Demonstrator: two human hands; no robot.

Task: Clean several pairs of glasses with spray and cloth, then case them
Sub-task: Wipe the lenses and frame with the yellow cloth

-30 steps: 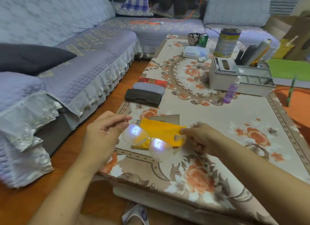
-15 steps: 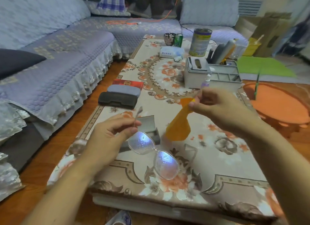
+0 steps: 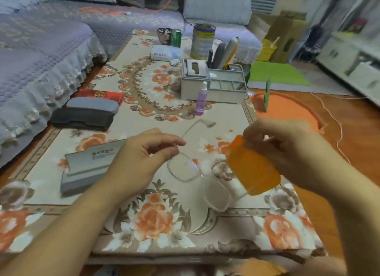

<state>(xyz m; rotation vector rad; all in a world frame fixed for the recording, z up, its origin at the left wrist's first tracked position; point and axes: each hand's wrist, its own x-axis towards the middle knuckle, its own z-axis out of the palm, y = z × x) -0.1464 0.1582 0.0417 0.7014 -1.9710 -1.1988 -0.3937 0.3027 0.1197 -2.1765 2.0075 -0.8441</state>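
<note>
My left hand (image 3: pixel 141 160) pinches a pair of clear-rimmed glasses (image 3: pixel 197 179) at the hinge of one lens, holding them above the table with one temple arm pointing away. My right hand (image 3: pixel 285 150) pinches an orange cloth (image 3: pixel 253 170) that hangs down beside the far lens of the glasses. A purple spray bottle (image 3: pixel 201 99) stands upright further back on the table. An open grey glasses case (image 3: pixel 86 166) lies left of my left hand. A closed black case (image 3: pixel 82 118) and a grey case (image 3: pixel 92 104) sit near the table's left edge.
The low table (image 3: pixel 185 245) has a floral cover. A grey tissue box and organiser (image 3: pixel 213 82), a tin can (image 3: pixel 202 41), a green can (image 3: pixel 175 38) and a cup stand at the back. A sofa (image 3: pixel 41 55) runs along the left. An orange basin (image 3: pixel 287 109) sits right.
My right hand lifted the orange cloth off the table and brought it down beside the glasses. My left hand raised and turned the glasses. The camera view shifted forward and right.
</note>
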